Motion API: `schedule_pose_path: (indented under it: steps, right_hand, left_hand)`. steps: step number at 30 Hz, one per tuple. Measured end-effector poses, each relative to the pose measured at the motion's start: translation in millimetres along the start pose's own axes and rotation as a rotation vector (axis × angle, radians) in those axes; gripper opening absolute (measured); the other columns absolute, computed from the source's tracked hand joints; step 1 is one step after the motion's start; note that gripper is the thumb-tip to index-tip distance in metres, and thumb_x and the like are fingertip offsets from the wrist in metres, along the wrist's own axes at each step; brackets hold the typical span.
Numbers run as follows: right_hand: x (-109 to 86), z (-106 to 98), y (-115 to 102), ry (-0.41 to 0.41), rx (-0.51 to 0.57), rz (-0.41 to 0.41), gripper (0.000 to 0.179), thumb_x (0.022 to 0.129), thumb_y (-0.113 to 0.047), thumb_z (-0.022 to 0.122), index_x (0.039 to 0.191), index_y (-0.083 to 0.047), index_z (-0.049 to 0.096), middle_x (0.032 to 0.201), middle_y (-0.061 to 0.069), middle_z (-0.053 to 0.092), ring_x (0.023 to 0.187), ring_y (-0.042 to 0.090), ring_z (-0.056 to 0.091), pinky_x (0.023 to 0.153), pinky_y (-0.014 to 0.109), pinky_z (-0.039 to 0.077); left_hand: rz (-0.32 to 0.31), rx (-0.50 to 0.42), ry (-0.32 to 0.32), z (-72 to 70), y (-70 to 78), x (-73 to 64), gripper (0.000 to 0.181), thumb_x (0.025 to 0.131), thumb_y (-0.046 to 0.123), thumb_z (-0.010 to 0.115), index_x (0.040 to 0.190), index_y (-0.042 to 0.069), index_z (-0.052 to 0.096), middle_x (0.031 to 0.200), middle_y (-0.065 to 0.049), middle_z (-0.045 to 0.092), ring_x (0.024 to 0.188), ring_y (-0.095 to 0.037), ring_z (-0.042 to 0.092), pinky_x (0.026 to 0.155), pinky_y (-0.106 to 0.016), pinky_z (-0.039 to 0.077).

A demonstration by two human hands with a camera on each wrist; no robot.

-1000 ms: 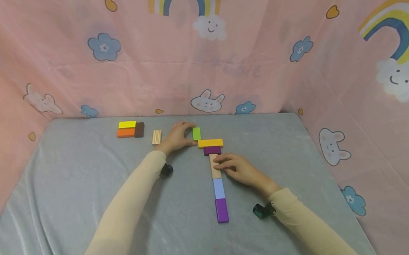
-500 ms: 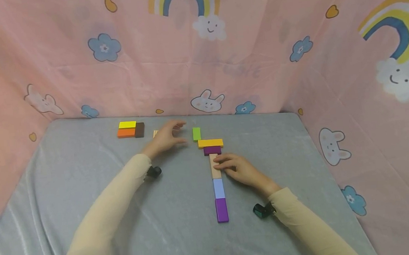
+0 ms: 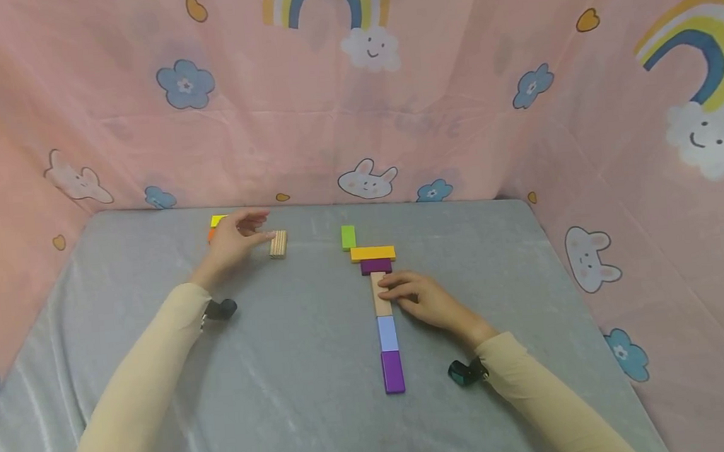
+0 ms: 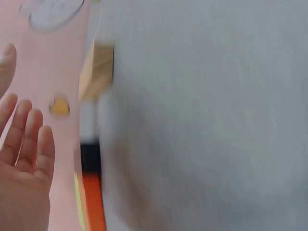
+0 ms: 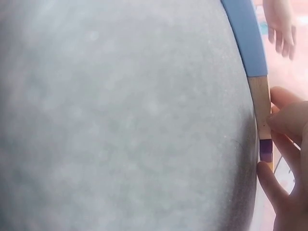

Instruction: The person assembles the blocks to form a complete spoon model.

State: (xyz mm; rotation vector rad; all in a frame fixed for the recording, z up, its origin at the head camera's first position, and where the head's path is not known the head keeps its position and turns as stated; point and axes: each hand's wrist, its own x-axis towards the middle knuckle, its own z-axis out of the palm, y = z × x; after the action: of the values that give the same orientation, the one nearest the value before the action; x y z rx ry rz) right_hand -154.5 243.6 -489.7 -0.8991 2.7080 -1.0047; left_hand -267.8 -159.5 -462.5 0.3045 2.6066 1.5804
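My left hand (image 3: 232, 245) is above the table's back left, its fingers spread and holding nothing. It covers the dark brown block and most of the orange block (image 3: 212, 235) and yellow block (image 3: 217, 220) in the head view. Just right of its fingertips lies a striped wooden block (image 3: 278, 244). With its fingertips, my right hand (image 3: 430, 300) touches a plain wooden block (image 3: 381, 304). That block lies in a column with a light blue block (image 3: 387, 334) and a purple block (image 3: 393, 372) nearer me, and a dark purple block (image 3: 376, 267) beyond.
A yellow-orange block (image 3: 373, 253) lies crosswise at the column's far end, with a light green block (image 3: 348, 238) at its left corner. Grey cloth (image 3: 311, 386) covers the table. Pink printed curtains (image 3: 442, 106) stand at the back and sides.
My left hand has moved left, away from the green block, past the striped wooden block to the orange and yellow blocks. My right hand has stayed in place on the plain wooden block.
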Motion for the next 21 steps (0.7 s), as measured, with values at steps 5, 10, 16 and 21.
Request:
schedule_pose_path:
  steps: [5,10,16,21]
  right_hand:
    - [0.2,-0.2,1.4,-0.002,0.001,0.005,0.03,0.094,-0.002,0.062,0.118,-0.016,0.074,0.135,-0.001,0.063,0.133,0.024,0.054,0.113,0.046,0.043]
    - [-0.3,-0.3,2.3,-0.001,0.002,0.003,0.03,0.094,-0.003,0.062,0.118,-0.017,0.073,0.135,-0.002,0.063,0.133,0.023,0.055,0.113,0.046,0.043]
    - [-1.2,-0.7,1.8,0.007,-0.006,-0.007,0.029,0.094,-0.004,0.063,0.118,-0.017,0.074,0.134,-0.001,0.064,0.132,0.023,0.055,0.112,0.047,0.044]
    - [-0.2,-0.5,1.4,0.015,-0.018,-0.022,0.029,0.094,-0.003,0.063,0.117,-0.017,0.074,0.134,-0.001,0.064,0.132,0.024,0.056,0.112,0.046,0.045]
  left_hand:
    - [-0.079,0.004,0.059,-30.9,-14.9,-14.1,0.058,0.088,0.037,0.075,0.136,0.011,0.057,0.139,-0.013,0.059,0.126,-0.031,0.056,0.105,-0.049,0.047]
    - [-0.123,0.03,0.096,-53.1,-29.2,-23.7,0.061,0.087,0.042,0.074,0.138,0.012,0.056,0.144,-0.014,0.055,0.129,-0.033,0.052,0.106,-0.05,0.045]
    - [-0.168,0.05,0.1,-65.0,-42.4,-31.9,0.069,0.087,0.044,0.074,0.141,0.008,0.051,0.146,-0.018,0.051,0.134,-0.036,0.049,0.112,-0.053,0.04]
    - [-0.192,0.069,0.115,-67.4,-50.4,-32.1,0.072,0.087,0.044,0.073,0.143,0.006,0.05,0.145,-0.021,0.052,0.131,-0.037,0.049,0.112,-0.052,0.04]
